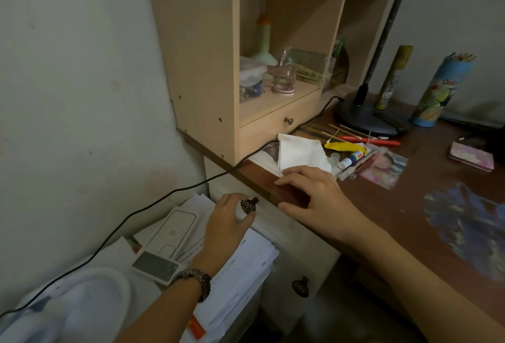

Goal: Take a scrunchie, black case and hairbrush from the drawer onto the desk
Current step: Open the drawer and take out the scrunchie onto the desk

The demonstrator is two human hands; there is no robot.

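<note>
Pale cream wooden drawer (276, 222) under brown desk (410, 206) edge, shut; my left fingers (240, 215) on its dark ornate knob (248, 205).

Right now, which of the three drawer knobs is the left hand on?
The left hand grips the upper knob under the desk edge. The lower knob and the shelf-drawer knob are untouched.

Reddish-brown desk (410, 206), pale wood shelf unit (202, 56), white cloth (300, 154), black cable (153, 203), cream drawer (287, 230), dark ornate knob (248, 205)

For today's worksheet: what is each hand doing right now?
Left hand: closed on the drawer knob.
Right hand: open, resting on the desk edge.
</note>
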